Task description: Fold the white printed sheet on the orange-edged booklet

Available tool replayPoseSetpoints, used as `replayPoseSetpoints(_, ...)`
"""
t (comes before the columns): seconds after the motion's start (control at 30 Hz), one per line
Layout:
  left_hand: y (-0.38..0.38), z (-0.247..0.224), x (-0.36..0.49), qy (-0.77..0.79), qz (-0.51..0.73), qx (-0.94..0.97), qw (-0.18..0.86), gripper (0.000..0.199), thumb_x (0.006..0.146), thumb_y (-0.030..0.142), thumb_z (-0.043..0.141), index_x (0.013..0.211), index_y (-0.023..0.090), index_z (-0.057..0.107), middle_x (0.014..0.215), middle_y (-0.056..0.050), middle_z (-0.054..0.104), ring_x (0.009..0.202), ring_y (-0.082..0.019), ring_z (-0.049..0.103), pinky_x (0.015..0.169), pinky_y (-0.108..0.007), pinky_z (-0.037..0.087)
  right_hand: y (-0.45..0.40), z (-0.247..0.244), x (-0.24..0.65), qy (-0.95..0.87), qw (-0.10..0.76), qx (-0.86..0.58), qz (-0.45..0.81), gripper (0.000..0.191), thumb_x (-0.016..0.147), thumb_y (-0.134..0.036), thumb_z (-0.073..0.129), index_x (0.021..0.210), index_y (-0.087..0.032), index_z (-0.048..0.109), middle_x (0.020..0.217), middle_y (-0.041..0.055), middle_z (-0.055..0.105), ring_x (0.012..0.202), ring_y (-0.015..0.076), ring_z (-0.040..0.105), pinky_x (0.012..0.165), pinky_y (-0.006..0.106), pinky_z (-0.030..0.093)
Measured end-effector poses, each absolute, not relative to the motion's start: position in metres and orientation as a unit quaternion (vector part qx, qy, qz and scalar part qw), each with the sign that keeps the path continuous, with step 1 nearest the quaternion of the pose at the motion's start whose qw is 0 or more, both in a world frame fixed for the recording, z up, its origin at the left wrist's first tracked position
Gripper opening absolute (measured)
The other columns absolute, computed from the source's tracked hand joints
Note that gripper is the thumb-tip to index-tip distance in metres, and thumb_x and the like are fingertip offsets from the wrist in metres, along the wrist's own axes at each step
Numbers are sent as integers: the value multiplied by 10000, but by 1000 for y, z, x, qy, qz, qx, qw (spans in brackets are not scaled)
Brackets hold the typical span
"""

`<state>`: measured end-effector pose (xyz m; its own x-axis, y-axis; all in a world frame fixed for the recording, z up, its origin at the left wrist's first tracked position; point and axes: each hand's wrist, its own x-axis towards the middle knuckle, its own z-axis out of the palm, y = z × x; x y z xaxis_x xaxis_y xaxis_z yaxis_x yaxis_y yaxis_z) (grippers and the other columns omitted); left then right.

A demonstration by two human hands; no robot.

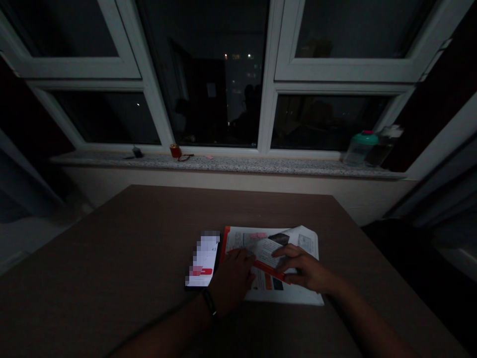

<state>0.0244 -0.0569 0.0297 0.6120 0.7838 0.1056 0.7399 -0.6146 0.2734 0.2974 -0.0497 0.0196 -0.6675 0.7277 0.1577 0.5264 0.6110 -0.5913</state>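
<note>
The magazine (311, 296) lies on the bench (149, 233), with the lit phone (203, 261) just beside it on the left. Its folded page (269, 252) slants across the sheets beneath, the red edge (272, 271) running between my hands. My left hand (229, 281) is low over the magazine's left part, fingers reaching to the fold; in this dim light I cannot tell whether it pinches any paper. My right hand (305, 271) has bent, somewhat parted fingers on the folded page; I cannot tell if they grip it. To handle this paper well, I'd keep the left hand's pressure light but steady so the magazine doesn't slide, and guide the page with soft right fingertips, since a hard pull could crease or tear it.
</note>
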Motion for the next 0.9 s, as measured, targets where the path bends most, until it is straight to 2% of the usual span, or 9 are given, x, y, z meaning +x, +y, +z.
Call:
replayPoseSetpoints(0.27,-56,26,23,425,114,892,105,384,906,172,558,1285,213,514,1331,-93,495,1249,-284,440,1049,-469,387,-50,18,298,-882,193,-359,237,191,868,-356,675,1039,-295,738,1264,69,588,1195,275,507,1010,477,393)
replayPoseSetpoints(0.9,-56,25,23,425,115,892,99,386,902,177,562,1285,197,520,1348,-99,489,1252,-292,440,1055,-473,391,-50,10,297,-875,232,-356,230,151,894,-304,642,1004,-284,742,1239,70,589,1190,274,496,1001,480,385)
